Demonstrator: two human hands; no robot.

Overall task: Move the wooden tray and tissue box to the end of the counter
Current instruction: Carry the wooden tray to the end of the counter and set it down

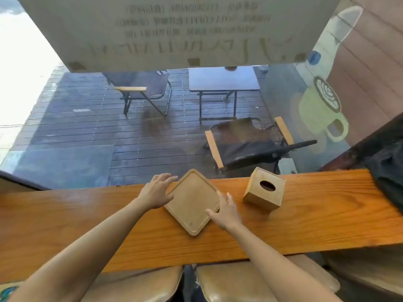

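A flat square wooden tray (192, 201) lies turned like a diamond in the middle of the orange-brown wooden counter (316, 225). My left hand (156, 191) rests with spread fingers against the tray's upper-left edge. My right hand (225, 211) touches its lower-right edge, fingers apart. Neither hand has closed around the tray. To the right stands the cube-shaped wooden tissue box (265, 191), tilted, with an oval hole facing me; no tissue shows in it.
A window runs right behind the counter; beyond it are a deck, folding chairs and a small table. Dark fabric (388, 171) lies on the counter's right end. Two tan stool seats (239, 282) stand below the near edge.
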